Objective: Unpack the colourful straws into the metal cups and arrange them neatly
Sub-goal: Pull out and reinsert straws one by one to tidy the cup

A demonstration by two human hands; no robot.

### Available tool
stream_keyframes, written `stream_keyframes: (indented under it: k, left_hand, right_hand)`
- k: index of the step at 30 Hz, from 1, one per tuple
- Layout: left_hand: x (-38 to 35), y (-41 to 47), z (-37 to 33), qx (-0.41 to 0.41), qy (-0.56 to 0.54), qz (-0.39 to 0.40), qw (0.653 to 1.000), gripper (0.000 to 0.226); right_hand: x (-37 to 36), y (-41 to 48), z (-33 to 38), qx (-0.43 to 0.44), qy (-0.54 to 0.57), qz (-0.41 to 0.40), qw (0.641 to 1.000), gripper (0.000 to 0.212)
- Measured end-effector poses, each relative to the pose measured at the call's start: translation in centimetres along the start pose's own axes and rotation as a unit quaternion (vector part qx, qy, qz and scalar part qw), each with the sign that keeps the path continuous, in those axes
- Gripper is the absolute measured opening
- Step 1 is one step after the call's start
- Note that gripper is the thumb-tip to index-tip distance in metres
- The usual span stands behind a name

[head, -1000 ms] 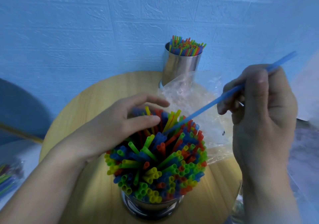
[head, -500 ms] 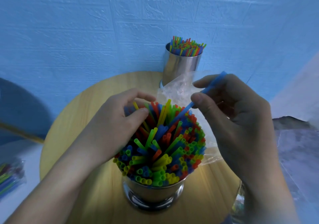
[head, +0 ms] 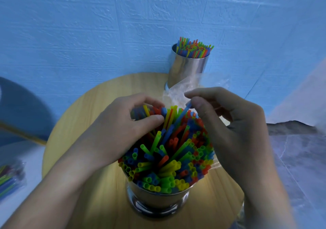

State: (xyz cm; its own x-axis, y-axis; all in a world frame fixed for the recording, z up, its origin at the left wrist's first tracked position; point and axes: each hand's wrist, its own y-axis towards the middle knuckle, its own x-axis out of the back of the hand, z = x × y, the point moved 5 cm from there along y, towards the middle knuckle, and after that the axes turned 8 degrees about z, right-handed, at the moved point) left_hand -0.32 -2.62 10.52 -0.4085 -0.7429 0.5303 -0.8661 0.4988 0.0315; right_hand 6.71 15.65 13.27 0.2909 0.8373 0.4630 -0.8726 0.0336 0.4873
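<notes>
Colourful straws (head: 169, 158) were packed in the near metal cup (head: 158, 200) on the round wooden table (head: 70, 122). Above that cup, some tops were gripped by the curled left hand (head: 120, 131), and a blue straw (head: 183, 114) was pinched by the right hand (head: 232, 131). Behind the cup were set a clear plastic bag (head: 180, 91) and a second metal cup (head: 187, 69), also filled.
</notes>
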Motion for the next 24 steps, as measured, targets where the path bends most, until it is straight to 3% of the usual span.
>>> stream_keyframes:
  k: [4,16,24]
  left_hand:
    - [0.1,0.1,0.0,0.002,0.016,-0.007,1.0,0.015]
    - [-0.2,1.5,-1.1,0.021,0.107,0.026,0.994,0.055]
    - [-0.2,1.3,-0.7,0.003,0.101,0.003,0.995,0.023]
  right_hand:
    - [0.0,0.2,0.0,-0.018,-0.016,0.035,0.999,0.014]
    - [-0.3,0.0,-2.4,-0.118,0.045,0.095,0.987,0.013]
    - [-0.9,-0.1,-3.1,-0.157,0.076,0.152,0.973,0.031]
